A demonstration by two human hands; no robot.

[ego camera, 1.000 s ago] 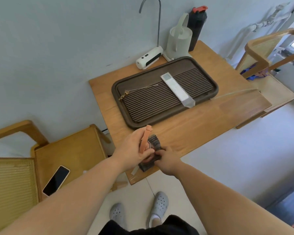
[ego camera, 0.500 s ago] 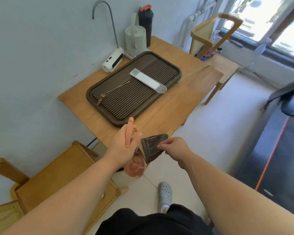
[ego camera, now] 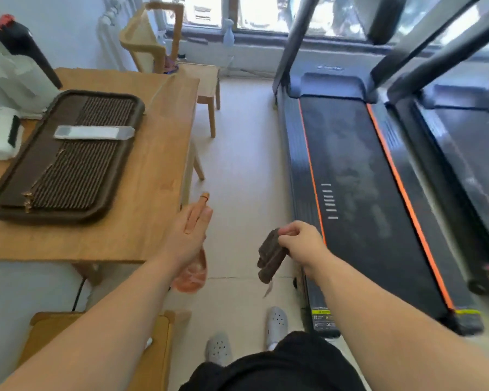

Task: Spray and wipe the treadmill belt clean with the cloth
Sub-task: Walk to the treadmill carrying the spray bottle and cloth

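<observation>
Fingers (ego camera: 292, 230) on cloth (ego camera: 269, 256) — smudged treadmill belt (ego camera: 356, 193)

Left hand (ego camera: 191, 235) grips an orange spray bottle (ego camera: 192, 273) just off the near right corner of the tabletop (ego camera: 158, 165). Right hand (ego camera: 301, 241) pinches a folded dark cloth (ego camera: 270, 256) beside the left edge of the treadmill belt (ego camera: 356, 187), which is black between orange stripes. A dark slatted tray (ego camera: 124, 156) lies on the tabletop.

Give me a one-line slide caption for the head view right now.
Left hand holds the orange spray bottle, right hand pinches the dark cloth, beside the treadmill belt.
</observation>
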